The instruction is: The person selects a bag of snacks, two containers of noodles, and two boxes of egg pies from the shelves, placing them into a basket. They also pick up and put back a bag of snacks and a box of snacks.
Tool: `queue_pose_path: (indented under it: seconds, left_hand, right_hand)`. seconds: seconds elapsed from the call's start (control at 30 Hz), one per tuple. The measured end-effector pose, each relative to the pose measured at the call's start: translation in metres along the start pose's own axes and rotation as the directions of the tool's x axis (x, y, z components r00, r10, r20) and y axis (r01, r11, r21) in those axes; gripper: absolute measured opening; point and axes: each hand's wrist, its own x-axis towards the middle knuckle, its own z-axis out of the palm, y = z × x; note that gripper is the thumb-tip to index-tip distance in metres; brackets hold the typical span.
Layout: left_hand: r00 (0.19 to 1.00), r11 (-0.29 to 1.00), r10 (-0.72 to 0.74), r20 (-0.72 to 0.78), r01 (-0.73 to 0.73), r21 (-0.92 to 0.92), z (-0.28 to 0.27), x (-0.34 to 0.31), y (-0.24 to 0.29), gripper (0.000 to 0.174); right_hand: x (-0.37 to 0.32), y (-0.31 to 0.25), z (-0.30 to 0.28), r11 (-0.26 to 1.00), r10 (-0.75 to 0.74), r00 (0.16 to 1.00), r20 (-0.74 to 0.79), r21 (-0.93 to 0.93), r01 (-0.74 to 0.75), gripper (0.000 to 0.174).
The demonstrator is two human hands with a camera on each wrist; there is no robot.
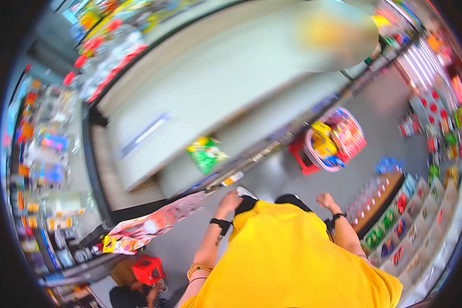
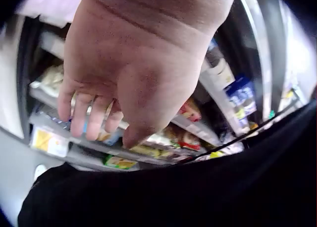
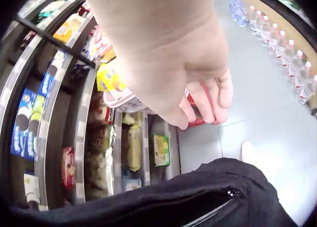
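I stand in a shop aisle in a yellow shirt [image 1: 292, 256], both arms hanging at my sides. My left hand [image 1: 230, 200] hangs beside a low shelf; in the left wrist view the left hand [image 2: 106, 130] has relaxed fingers and holds nothing. My right hand [image 1: 326, 200] is loosely curled and empty, which the right wrist view of the right hand [image 3: 198, 115] confirms. Behind it stands a pink basket [image 3: 124, 100] with a yellow packet inside.
The pink basket [image 1: 336, 138] full of packets sits on a red stool [image 1: 302, 154] ahead. Snack shelves [image 2: 193, 130] run along my left. Water bottles [image 1: 374, 197] and a stepped rack of goods [image 1: 421, 226] line the right. Another red stool [image 1: 148, 269] stands behind on the left.
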Motion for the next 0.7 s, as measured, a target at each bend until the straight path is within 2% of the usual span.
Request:
queue_pose_path:
  seconds: [0.03,0.07,0.13,0.2,0.3,0.4,0.5,0.57,0.7]
  left_hand:
    - [0.998,1.0,0.012,0.053,-0.012,-0.005,0.01,0.004,-0.017,0.053]
    - [0.996,0.991,0.085,0.015,-0.086,0.098,0.022,0.004,-0.026,0.048]
    - [0.978,0.978,-0.198,-0.066,0.201,0.045,0.055,0.0,-0.043,0.043]
    - [0.93,0.933,-0.359,0.083,0.361,-0.006,0.087,0.001,-0.077,0.04]
    - [0.772,0.782,-0.595,0.222,0.62,-0.059,0.107,-0.009,-0.05,0.039]
    - [0.84,0.821,-0.526,0.137,0.543,-0.178,0.136,0.004,-0.031,0.034]
    - [0.942,0.929,-0.328,-0.071,0.309,-0.202,0.159,0.033,-0.008,0.032]
    - [0.942,0.937,-0.315,-0.113,0.29,-0.196,0.161,0.043,0.03,0.032]
    - [0.954,0.943,-0.281,-0.106,0.254,-0.215,0.158,0.045,0.082,0.035]
  right_hand:
    - [-0.003,0.025,0.004,0.992,0.052,0.998,-0.017,0.114,-0.05,0.021]
    - [-0.006,0.052,0.01,0.97,0.097,0.995,-0.029,0.225,-0.088,0.017]
    - [-0.03,0.074,0.005,0.903,0.211,0.977,-0.017,0.385,-0.188,0.015]
    - [-0.044,0.098,-0.003,0.832,0.282,0.959,-0.005,0.499,-0.242,0.015]
    - [-0.065,0.151,-0.002,0.748,0.364,0.931,0.029,0.586,-0.311,0.017]
    - [-0.08,0.198,-0.007,0.693,0.437,0.897,0.068,0.611,-0.384,0.017]
    - [-0.081,0.225,-0.021,0.652,0.493,0.865,0.093,0.618,-0.439,0.015]
    - [-0.082,0.241,-0.026,0.614,0.504,0.857,0.105,0.655,-0.441,0.012]
    - [-0.061,0.245,-0.052,0.618,0.468,0.881,0.074,0.685,-0.386,0.009]
